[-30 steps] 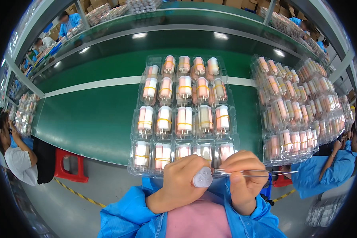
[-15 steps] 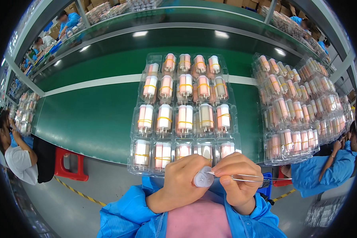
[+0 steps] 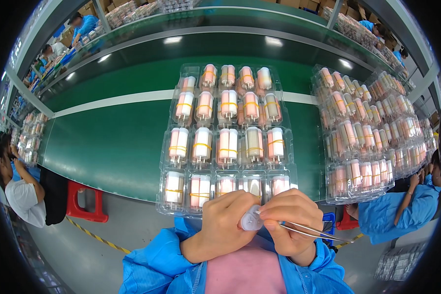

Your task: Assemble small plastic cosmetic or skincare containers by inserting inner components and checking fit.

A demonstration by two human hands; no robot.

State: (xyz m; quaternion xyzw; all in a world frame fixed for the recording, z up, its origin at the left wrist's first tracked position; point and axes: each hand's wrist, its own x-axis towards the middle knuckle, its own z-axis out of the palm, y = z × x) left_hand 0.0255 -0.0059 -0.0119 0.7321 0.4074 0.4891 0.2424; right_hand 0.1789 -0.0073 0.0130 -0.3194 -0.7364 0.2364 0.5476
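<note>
1. The left hand is closed around a pale lobed piece, its rounded end turned up toward the camera.
2. The right hand has its fingertips bunched at that piece's right side while it also grips metal tweezers; the fingers hide the contact, so I cannot tell exactly what the tips pinch there.
3. The tweezers slant out of the right hand toward the right, away from the piece, their two slim legs slightly apart at the middle.
4. Both hands and the piece are at the near edge of the green bench, just in front of a clear tray.
5. That tray lies along the bench's near edge and reaches back past the white stripe; it carries rows of pink, white and beige bundles in yellow bands, metal pins toward the near edge.
6. Farther right along the near edge, more filled clear trays stand in stacks.
7. A red stool stands on the floor off the near edge, to the left, close to a seated co-worker in white.
</note>
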